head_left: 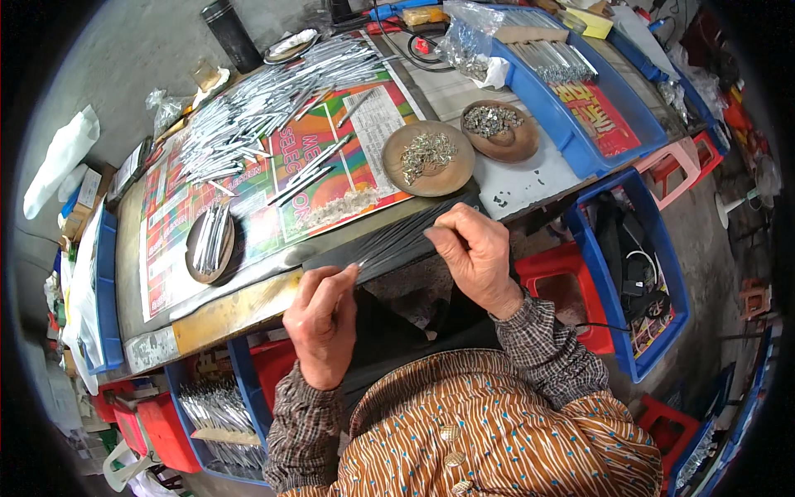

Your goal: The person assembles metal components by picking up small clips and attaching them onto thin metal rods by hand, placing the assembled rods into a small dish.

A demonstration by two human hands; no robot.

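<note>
Above my lap, at the table's near edge, both hands are raised apart from each other. My left hand (pixel 321 319) is closed, thumb and fingertip pinched together by a small pale glint too tiny to name. Higher and to the right, my right hand (pixel 474 257) is also closed, its fingers curled against the thumb; whatever it may hold is hidden. Wrinkled black sheeting (pixel 397 240) drapes over the table edge behind them. Beyond my right hand sit a round wooden dish of small brass-coloured metal parts (pixel 428 157) and another dish of darker small parts (pixel 500 130).
A large pile of thin silvery rods (pixel 257 103) covers the far left of the table (pixel 240 311). Nearer stands a small bowl of rods (pixel 212 240). A blue tray (pixel 613 99) lies at the back right. Blue crates (pixel 675 273) and red stools (pixel 571 286) flank the table below.
</note>
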